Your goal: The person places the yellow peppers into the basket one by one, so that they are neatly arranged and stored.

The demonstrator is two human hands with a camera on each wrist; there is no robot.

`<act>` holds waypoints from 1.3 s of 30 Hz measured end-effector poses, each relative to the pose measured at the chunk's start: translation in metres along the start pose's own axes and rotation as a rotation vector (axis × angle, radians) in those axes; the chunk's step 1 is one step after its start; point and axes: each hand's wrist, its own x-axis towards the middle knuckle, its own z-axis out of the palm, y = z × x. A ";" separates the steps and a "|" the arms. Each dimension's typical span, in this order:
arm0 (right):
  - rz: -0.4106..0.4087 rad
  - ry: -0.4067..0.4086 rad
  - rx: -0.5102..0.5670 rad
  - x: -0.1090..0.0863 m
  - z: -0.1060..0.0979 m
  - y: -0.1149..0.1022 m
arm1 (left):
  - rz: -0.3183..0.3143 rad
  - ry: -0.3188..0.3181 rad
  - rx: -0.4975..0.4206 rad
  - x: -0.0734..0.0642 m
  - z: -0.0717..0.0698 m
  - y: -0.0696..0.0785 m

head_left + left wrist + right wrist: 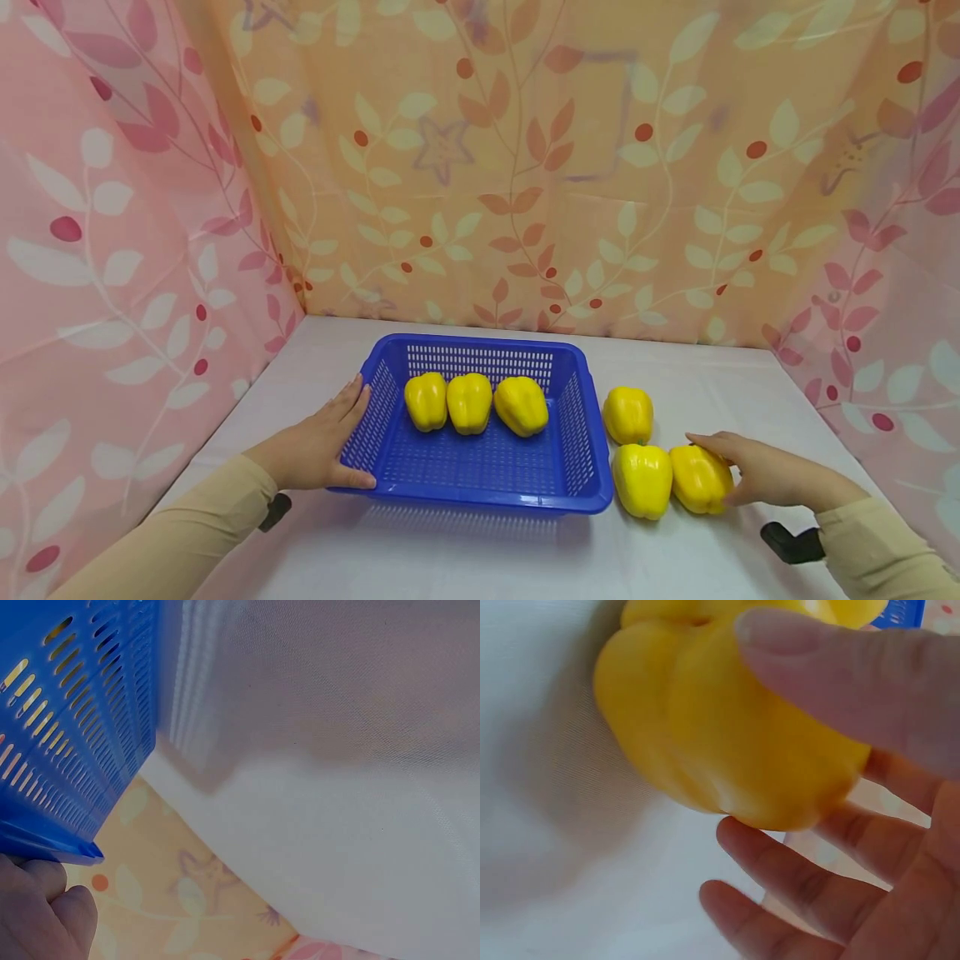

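A blue plastic basket point(480, 502) with slotted walls holds a row of 3 yellow bell peppers point(469, 403). My left hand point(318, 442) rests on its left rim, fingers stretched along the edge and thumb at the front corner. In the left wrist view, knuckles point(52, 907) show right at the rim. Right of the basket, my right hand point(772, 471) holds a yellow bell pepper point(699, 482), thumb on the near side and fingers around the far side. The right wrist view shows the thumb over this pepper point(705, 727), two fingertips spread past it.
Two more yellow bell peppers stand beside the basket's right wall: one in front point(642, 483) next to the held one, one behind point(628, 414). A white cloth point(450, 558) covers the table. Flower-patterned curtains point(525, 167) close off the back and both sides.
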 end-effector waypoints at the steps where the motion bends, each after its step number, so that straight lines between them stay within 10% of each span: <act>1: 0.002 0.004 0.001 0.000 0.001 0.000 | 0.002 0.001 0.000 0.000 0.000 0.000; 39: -0.105 0.075 -0.022 0.013 -0.004 0.017 | 0.011 0.015 -0.011 0.000 0.002 -0.002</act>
